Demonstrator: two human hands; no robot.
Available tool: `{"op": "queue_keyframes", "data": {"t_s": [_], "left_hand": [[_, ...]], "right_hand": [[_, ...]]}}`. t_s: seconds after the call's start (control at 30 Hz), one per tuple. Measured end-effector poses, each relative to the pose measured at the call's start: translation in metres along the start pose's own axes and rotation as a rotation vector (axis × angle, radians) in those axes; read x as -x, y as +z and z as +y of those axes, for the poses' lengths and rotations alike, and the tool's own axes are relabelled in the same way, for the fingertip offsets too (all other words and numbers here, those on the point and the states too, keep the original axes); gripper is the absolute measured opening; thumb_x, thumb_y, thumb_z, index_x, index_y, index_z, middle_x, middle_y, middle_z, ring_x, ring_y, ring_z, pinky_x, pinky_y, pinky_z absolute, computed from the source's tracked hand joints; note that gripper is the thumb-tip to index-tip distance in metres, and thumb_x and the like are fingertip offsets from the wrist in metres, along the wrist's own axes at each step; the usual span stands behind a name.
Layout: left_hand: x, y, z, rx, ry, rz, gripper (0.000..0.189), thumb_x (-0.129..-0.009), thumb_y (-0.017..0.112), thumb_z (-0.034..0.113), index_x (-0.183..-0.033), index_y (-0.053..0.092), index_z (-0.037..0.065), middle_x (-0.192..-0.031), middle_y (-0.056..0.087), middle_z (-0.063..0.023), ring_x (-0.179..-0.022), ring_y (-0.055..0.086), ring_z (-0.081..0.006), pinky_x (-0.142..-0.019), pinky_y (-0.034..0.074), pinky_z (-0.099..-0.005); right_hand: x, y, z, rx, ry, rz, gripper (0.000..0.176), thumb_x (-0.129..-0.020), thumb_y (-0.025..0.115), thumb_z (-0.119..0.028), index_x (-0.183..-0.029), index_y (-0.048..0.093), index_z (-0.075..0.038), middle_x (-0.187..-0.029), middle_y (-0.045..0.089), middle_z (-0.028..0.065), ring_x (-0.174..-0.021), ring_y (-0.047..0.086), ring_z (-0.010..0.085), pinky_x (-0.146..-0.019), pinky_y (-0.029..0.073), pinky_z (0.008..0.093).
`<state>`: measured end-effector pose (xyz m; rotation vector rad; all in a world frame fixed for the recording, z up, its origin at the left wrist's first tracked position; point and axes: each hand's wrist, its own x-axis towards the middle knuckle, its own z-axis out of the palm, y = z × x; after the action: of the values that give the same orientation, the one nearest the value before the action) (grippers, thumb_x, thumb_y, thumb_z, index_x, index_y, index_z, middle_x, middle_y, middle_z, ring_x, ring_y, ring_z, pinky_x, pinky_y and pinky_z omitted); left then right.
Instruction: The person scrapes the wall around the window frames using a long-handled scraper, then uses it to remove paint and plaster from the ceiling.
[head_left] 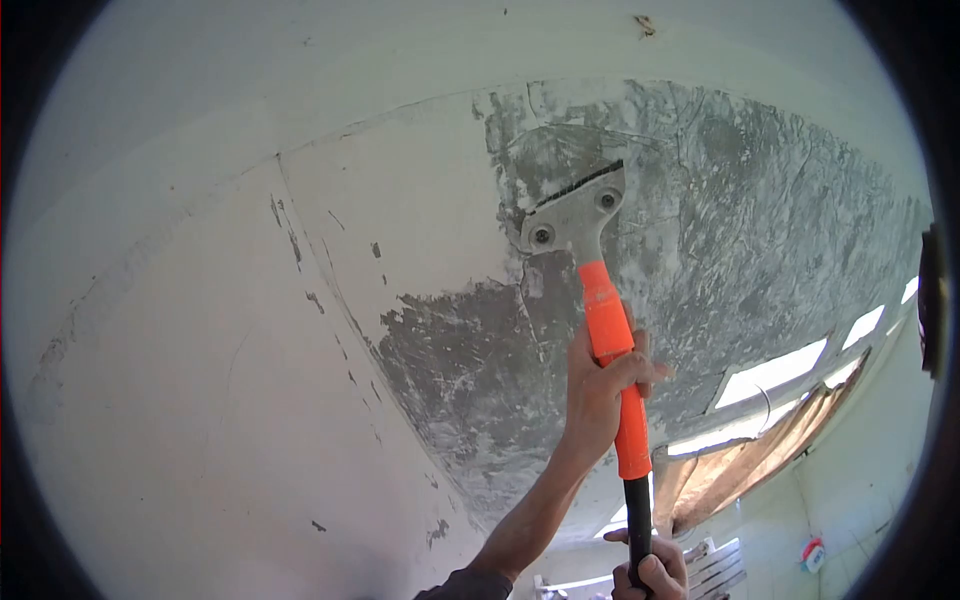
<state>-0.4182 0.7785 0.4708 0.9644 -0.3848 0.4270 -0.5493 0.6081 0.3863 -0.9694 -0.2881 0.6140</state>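
Observation:
I am looking up at a ceiling whose white paint is partly scraped off, leaving a grey bare patch. A long scraper has its metal blade pressed flat against the ceiling at the edge of the bare patch. My left hand is raised high and grips the scraper's orange handle. My right hand holds the black pole lower down, at the bottom edge of the view.
White paint still covers the left and top of the ceiling, with small chips and cracks. At the lower right are bright windows, a brown curtain and a wall.

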Motion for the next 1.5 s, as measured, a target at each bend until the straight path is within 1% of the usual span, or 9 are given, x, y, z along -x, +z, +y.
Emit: {"op": "queue_keyframes", "data": {"t_s": [0.13,0.3,0.53,0.6,0.83,0.97,1.13,1.33,1.5], "left_hand": [[-0.006,0.006,0.008,-0.042,-0.008,0.011,0.030,-0.066,0.054,0.000,-0.094,0.045,0.004,-0.063,0.045,-0.0013,-0.046,0.046,-0.0100,-0.052,0.049,-0.0266],[0.014,-0.006,-0.011,0.022,0.011,0.062,0.030,-0.066,0.056,-0.001,-0.093,0.044,0.004,-0.065,0.047,-0.0022,-0.046,0.048,-0.0109,-0.045,0.043,-0.0263],[0.006,-0.004,-0.005,-0.017,0.018,0.048,0.030,-0.064,0.058,0.000,-0.091,0.045,0.004,-0.066,0.048,-0.0023,-0.047,0.049,-0.0116,-0.047,0.044,-0.0271],[0.022,-0.008,-0.016,0.012,-0.002,0.132,0.031,-0.062,0.052,-0.003,-0.091,0.045,0.006,-0.060,0.041,-0.0006,-0.044,0.041,-0.0098,-0.048,0.045,-0.0245],[0.012,0.000,0.002,0.045,-0.004,0.137,0.029,-0.062,0.052,-0.003,-0.088,0.043,0.006,-0.060,0.041,-0.0010,-0.044,0.041,-0.0098,-0.044,0.041,-0.0235],[0.036,-0.035,-0.026,0.098,0.022,0.122,0.029,-0.065,0.055,-0.001,-0.092,0.044,0.004,-0.066,0.047,-0.0035,-0.046,0.048,-0.0119,-0.047,0.044,-0.0257],[0.027,-0.017,-0.004,0.136,-0.018,0.167,0.029,-0.064,0.053,-0.002,-0.090,0.043,0.005,-0.065,0.046,-0.0029,-0.046,0.047,-0.0110,-0.047,0.044,-0.0251],[0.045,-0.029,-0.030,0.087,-0.003,0.205,0.029,-0.063,0.054,-0.001,-0.089,0.044,0.006,-0.065,0.047,-0.0028,-0.045,0.046,-0.0110,-0.045,0.043,-0.0250],[0.028,-0.021,-0.007,0.105,0.005,0.195,0.028,-0.063,0.055,-0.001,-0.089,0.045,0.005,-0.065,0.047,-0.0031,-0.045,0.048,-0.0110,-0.044,0.042,-0.0249]], "right_hand": [[0.001,0.002,-0.010,0.027,-0.014,0.013,0.062,-0.095,0.052,-0.040,-0.131,0.039,0.009,-0.049,0.034,-0.0050,-0.033,0.028,0.0031,-0.030,0.022,0.0183],[0.004,-0.007,0.000,0.035,0.009,-0.011,0.061,-0.096,0.051,-0.039,-0.130,0.040,0.010,-0.049,0.035,-0.0048,-0.033,0.029,0.0032,-0.030,0.022,0.0186],[0.005,-0.004,-0.003,0.018,0.037,0.030,0.060,-0.095,0.054,-0.038,-0.130,0.041,0.009,-0.049,0.035,-0.0039,-0.032,0.028,0.0036,-0.030,0.022,0.0191],[0.012,-0.011,0.010,0.028,0.047,0.010,0.060,-0.094,0.054,-0.038,-0.130,0.041,0.009,-0.049,0.035,-0.0040,-0.033,0.028,0.0036,-0.030,0.022,0.0190],[0.009,-0.003,-0.009,0.108,0.036,0.041,0.059,-0.095,0.053,-0.038,-0.129,0.042,0.008,-0.049,0.034,-0.0039,-0.033,0.028,0.0037,-0.030,0.021,0.0184],[0.010,-0.018,0.019,0.095,0.114,0.011,0.063,-0.093,0.056,-0.041,-0.129,0.042,0.008,-0.049,0.036,-0.0040,-0.034,0.028,0.0034,-0.030,0.020,0.0185],[0.017,-0.003,-0.013,0.180,0.135,0.063,0.065,-0.092,0.056,-0.042,-0.129,0.042,0.009,-0.049,0.036,-0.0045,-0.034,0.029,0.0025,-0.031,0.020,0.0179],[0.019,-0.017,0.011,0.165,0.116,0.055,0.061,-0.094,0.055,-0.039,-0.129,0.043,0.009,-0.050,0.036,-0.0048,-0.036,0.029,0.0024,-0.031,0.020,0.0177],[0.015,0.001,-0.010,0.171,0.098,0.029,0.057,-0.094,0.054,-0.037,-0.128,0.043,0.008,-0.050,0.035,-0.0048,-0.035,0.029,0.0026,-0.031,0.020,0.0180]]}}
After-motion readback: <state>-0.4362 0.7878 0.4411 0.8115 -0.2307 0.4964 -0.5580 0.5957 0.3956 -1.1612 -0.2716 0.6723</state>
